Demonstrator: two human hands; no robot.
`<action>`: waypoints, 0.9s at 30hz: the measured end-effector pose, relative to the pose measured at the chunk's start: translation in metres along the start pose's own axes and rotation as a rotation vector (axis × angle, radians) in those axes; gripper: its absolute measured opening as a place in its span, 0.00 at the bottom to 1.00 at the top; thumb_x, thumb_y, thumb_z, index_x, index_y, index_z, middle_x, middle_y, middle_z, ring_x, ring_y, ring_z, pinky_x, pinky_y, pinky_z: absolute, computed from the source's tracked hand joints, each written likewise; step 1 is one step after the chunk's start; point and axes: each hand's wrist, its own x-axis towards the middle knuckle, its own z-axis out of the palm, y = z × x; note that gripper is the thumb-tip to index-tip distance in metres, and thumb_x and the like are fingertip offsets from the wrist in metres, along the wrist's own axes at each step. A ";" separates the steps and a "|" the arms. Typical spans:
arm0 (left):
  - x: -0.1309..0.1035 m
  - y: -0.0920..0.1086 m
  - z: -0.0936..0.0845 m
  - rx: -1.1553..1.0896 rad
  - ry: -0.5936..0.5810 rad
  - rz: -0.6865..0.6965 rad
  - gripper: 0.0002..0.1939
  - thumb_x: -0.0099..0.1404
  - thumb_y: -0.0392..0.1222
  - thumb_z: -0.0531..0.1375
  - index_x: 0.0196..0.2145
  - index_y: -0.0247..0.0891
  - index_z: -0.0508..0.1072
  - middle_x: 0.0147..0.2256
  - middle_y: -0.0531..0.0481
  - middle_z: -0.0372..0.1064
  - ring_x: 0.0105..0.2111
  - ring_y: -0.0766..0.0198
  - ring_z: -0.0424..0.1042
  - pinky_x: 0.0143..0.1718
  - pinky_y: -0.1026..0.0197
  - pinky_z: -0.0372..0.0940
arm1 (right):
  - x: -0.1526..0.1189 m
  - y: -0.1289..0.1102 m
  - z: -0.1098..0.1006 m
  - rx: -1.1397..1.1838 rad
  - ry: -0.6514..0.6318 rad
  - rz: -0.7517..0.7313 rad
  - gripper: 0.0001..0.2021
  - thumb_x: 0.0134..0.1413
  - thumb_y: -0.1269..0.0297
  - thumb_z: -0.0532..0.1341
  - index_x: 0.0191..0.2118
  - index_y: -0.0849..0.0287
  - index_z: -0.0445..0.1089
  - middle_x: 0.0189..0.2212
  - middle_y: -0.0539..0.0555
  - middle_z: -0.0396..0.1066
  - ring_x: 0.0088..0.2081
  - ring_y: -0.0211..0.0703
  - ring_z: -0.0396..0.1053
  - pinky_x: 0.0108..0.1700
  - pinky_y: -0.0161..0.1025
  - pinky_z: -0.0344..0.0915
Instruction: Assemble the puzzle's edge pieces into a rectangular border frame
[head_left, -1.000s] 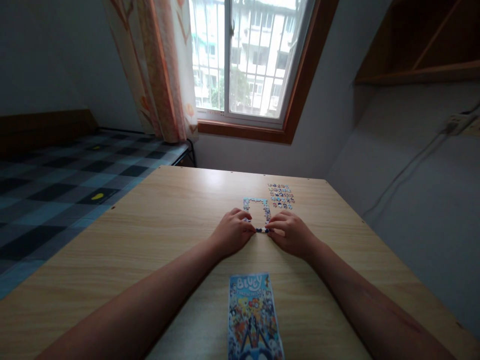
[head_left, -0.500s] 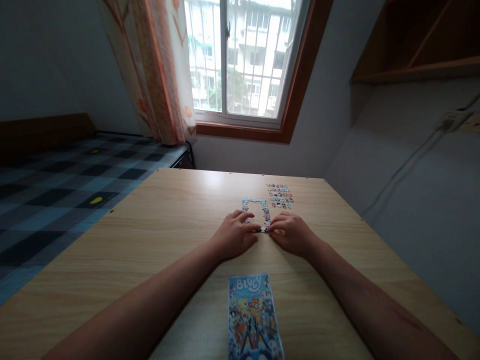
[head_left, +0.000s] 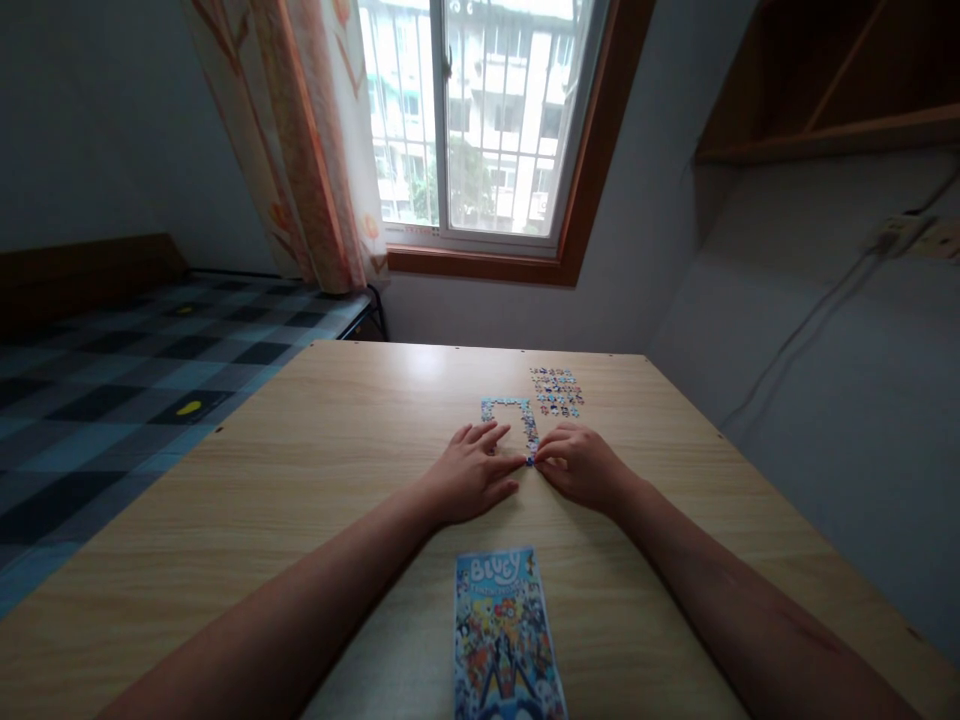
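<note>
A partly joined jigsaw puzzle frame (head_left: 532, 424) lies on the wooden table, its middle bare wood. My left hand (head_left: 474, 472) rests flat over its lower left side with fingers spread, the index fingertip reaching the near right corner. At that corner is a small dark blue puzzle piece (head_left: 529, 461). My right hand (head_left: 581, 466) is closed in a pinch against this piece from the right. The fingers of my left hand hide the frame's lower left part. Loose puzzle pieces (head_left: 556, 391) lie in rows just beyond the frame on the right.
A puzzle box or picture sheet marked "Bluey" (head_left: 506, 635) lies between my forearms on the table (head_left: 337, 460). A bed with a checked cover (head_left: 247, 345) stands at the left. Beyond the table are a curtain (head_left: 322, 150) and a window; a shelf (head_left: 832, 140) hangs at upper right.
My left fingers have spread and straightened, with the index finger reaching farther right along the near edge. My right hand stays at the corner. The view has shifted slightly.
</note>
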 end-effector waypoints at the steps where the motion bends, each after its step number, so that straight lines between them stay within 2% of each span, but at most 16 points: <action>1: 0.000 0.000 0.000 0.005 -0.007 0.000 0.20 0.70 0.56 0.56 0.57 0.56 0.72 0.66 0.45 0.57 0.65 0.42 0.55 0.62 0.36 0.52 | 0.000 0.000 0.000 0.004 -0.003 -0.002 0.07 0.54 0.73 0.65 0.32 0.53 0.78 0.32 0.51 0.79 0.36 0.43 0.73 0.45 0.42 0.68; 16: 0.001 0.003 0.005 0.026 0.000 -0.016 0.21 0.70 0.56 0.55 0.58 0.56 0.72 0.65 0.45 0.59 0.65 0.42 0.54 0.62 0.33 0.50 | 0.002 -0.002 0.002 -0.004 -0.002 -0.014 0.07 0.55 0.72 0.64 0.32 0.54 0.78 0.32 0.52 0.79 0.37 0.44 0.72 0.46 0.43 0.67; 20: 0.000 0.003 0.001 -0.008 0.067 -0.007 0.21 0.69 0.55 0.57 0.57 0.53 0.72 0.63 0.45 0.61 0.63 0.46 0.59 0.62 0.38 0.54 | 0.002 -0.002 -0.001 0.018 0.034 -0.009 0.06 0.56 0.71 0.64 0.33 0.54 0.77 0.35 0.53 0.78 0.40 0.45 0.72 0.48 0.45 0.66; 23: 0.001 -0.005 -0.003 -0.069 0.221 -0.112 0.19 0.70 0.50 0.56 0.56 0.46 0.73 0.59 0.44 0.67 0.58 0.53 0.65 0.60 0.46 0.59 | 0.002 -0.001 -0.005 0.076 0.117 0.025 0.05 0.58 0.69 0.63 0.35 0.55 0.76 0.36 0.55 0.77 0.40 0.46 0.72 0.47 0.46 0.67; 25: 0.001 -0.015 -0.003 -0.082 0.324 -0.255 0.18 0.71 0.47 0.54 0.55 0.42 0.73 0.55 0.42 0.69 0.56 0.54 0.66 0.59 0.47 0.61 | 0.001 0.000 -0.006 0.101 0.150 0.051 0.06 0.60 0.69 0.61 0.35 0.56 0.76 0.35 0.55 0.77 0.39 0.46 0.72 0.46 0.45 0.67; 27: 0.002 -0.024 0.001 -0.062 0.365 -0.389 0.20 0.71 0.46 0.54 0.56 0.39 0.71 0.55 0.41 0.70 0.56 0.53 0.66 0.59 0.47 0.61 | 0.000 0.002 -0.005 0.105 0.148 0.074 0.07 0.60 0.69 0.61 0.36 0.56 0.77 0.34 0.56 0.77 0.39 0.46 0.72 0.46 0.45 0.67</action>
